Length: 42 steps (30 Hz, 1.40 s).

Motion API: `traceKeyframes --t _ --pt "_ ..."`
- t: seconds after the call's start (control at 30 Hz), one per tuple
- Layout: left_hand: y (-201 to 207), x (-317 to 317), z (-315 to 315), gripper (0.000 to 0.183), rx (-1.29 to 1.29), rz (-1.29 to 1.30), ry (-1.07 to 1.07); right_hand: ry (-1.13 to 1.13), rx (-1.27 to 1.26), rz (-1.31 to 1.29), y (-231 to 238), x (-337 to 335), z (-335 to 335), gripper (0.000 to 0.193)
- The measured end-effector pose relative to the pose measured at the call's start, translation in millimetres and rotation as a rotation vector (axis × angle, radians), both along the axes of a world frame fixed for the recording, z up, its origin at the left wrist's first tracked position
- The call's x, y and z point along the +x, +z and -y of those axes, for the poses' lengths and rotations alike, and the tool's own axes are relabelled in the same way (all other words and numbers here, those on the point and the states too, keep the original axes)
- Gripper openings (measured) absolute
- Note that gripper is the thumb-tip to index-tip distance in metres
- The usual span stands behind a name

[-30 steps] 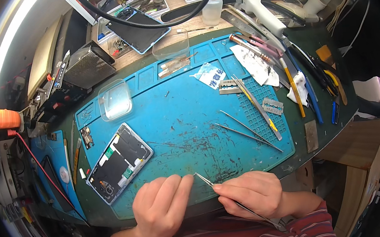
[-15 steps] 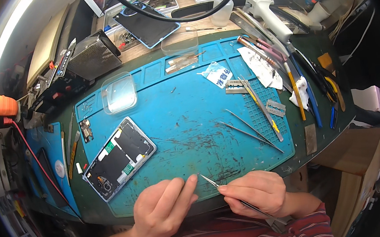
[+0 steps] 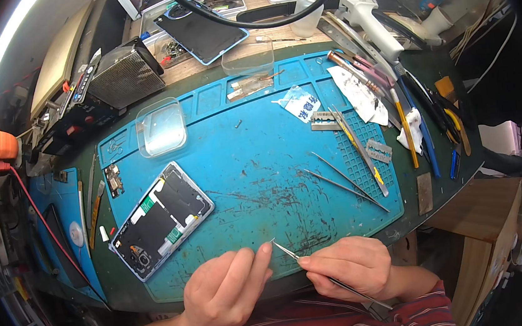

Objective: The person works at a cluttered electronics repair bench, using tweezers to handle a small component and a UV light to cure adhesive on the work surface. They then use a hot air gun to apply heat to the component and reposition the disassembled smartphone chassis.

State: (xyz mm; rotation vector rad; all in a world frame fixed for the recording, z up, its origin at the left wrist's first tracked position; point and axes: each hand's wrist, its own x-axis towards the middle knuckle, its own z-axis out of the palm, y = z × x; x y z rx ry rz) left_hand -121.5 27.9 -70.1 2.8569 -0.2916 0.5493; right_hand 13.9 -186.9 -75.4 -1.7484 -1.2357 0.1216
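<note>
My right hand [image 3: 353, 270] pinches a slim pair of metal tweezers [image 3: 286, 251], low over the near edge of the blue mat [image 3: 230, 166]. The tips point up and left, toward the index fingertip of my left hand [image 3: 226, 290]. That hand is closed, its fingers curled together; a tiny speck shows where fingertip and tweezers meet, too small to name. Left of centre lies an opened phone frame [image 3: 161, 220] with a dark interior, green patches and a camera ring. Nothing touches it. A second pair of tweezers [image 3: 346, 183] rests on the mat to the right.
A clear plastic box [image 3: 163, 129] stands at the mat's upper left, beside a small circuit board [image 3: 114, 180]. Razor blades [image 3: 378, 150], a yellow-marked knife [image 3: 360, 153] and a small plastic bag [image 3: 300, 102] lie right. A black cable [image 3: 241, 24] arcs over the back.
The view has shifted slightly. Both hands hold nearly the same pose, with the tweezer tips still at my left fingertip.
</note>
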Motion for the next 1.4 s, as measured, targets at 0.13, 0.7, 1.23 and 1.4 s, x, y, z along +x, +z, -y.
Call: traceKeyframes --t 0.13,0.7,1.23,1.4 --pt "-0.1 0.3 0.1 0.034 0.006 -0.001 -0.001 -0.012 -0.001 -0.004 0.0 -0.3 -0.4 0.034" --pt "2.5 -0.9 2.2 0.037 -0.106 -0.018 0.027 -0.158 -0.009 0.127 9.0 10.1 19.4 0.043" --pt "3.3 22.7 11.7 0.016 -0.315 0.064 0.201 -0.027 -0.196 0.647 39.4 77.5 20.5 0.038" --pt "-2.2 24.9 13.2 0.015 -0.295 0.108 0.188 0.198 -0.128 0.361 23.3 46.0 -36.8 0.011"
